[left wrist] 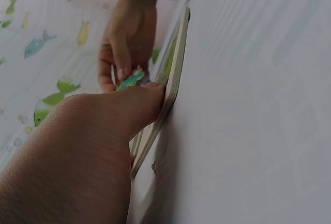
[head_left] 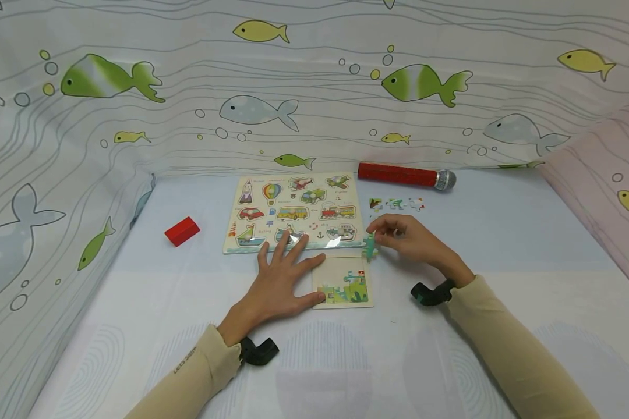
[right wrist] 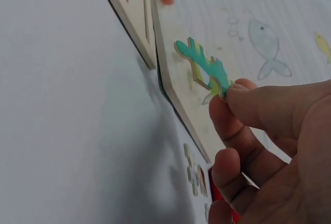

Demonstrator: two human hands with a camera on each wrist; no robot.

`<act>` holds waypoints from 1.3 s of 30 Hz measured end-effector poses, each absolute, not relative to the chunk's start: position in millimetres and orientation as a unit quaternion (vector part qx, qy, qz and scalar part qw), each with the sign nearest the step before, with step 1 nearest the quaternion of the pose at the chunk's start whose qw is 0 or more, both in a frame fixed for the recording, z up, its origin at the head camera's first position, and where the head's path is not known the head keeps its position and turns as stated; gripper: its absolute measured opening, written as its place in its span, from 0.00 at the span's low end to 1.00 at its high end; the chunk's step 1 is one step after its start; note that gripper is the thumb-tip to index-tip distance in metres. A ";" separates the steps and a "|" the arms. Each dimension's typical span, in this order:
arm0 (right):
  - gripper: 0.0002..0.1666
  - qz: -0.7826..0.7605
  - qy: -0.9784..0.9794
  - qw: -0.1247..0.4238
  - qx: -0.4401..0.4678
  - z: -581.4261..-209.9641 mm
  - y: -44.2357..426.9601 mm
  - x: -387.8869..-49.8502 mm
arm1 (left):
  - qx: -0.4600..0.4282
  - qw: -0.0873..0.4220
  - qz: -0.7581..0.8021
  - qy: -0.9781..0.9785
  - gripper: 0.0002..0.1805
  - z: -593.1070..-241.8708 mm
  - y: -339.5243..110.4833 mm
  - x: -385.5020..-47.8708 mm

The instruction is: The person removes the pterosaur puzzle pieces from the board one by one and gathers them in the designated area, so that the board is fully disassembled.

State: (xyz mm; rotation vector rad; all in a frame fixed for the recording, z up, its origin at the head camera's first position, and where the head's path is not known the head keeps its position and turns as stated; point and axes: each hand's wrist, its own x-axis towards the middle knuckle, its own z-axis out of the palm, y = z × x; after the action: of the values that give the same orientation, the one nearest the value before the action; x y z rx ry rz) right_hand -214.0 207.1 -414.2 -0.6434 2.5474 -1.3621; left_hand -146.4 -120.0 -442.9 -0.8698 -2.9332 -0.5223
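Two beige sleeves [head_left: 513, 343] come in nearest the camera, leading to two hands. The left hand [head_left: 279, 284] is spread, thumb on the left edge of one small puzzle tray [head_left: 340, 265] and fingertips over one large picture board [head_left: 320, 180], presumably so that neither slides. The right hand [head_left: 411, 235] pinches one green puzzle piece [head_left: 369, 247] by its end, just off the tray's upper right corner; that grip probably leaves most of its outline visible. Joined pieces [head_left: 353, 289], too small to count, fill the tray's lower part, rising higher at right. On the large board are about eleven vehicle pictures, one partly under the fingers. Seemingly three loose pieces [head_left: 395, 203] lie in a row to its right, perhaps for easy reach. Farther out on the bench [head_left: 409, 361] are one red block [head_left: 182, 231] and one red microphone [head_left: 398, 174].
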 end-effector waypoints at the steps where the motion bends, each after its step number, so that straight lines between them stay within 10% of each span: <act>1: 0.10 -0.458 0.859 0.089 -0.209 -414.1 210.6 -215.2 | -0.280 0.019 -0.168 -0.945 0.41 -443.2 -120.1 -146.4; 39: 0.14 -0.432 0.893 0.029 -0.121 -432.7 256.5 -236.5 | -0.280 0.020 -0.163 -0.946 0.41 -442.7 -119.8 -146.4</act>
State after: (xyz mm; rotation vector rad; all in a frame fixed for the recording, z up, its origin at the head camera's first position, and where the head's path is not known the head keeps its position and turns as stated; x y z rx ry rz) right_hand -236.5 256.5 -432.7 -0.3720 2.7547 -1.3332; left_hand -146.4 -119.8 -442.7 -0.8703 -2.9344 -0.5066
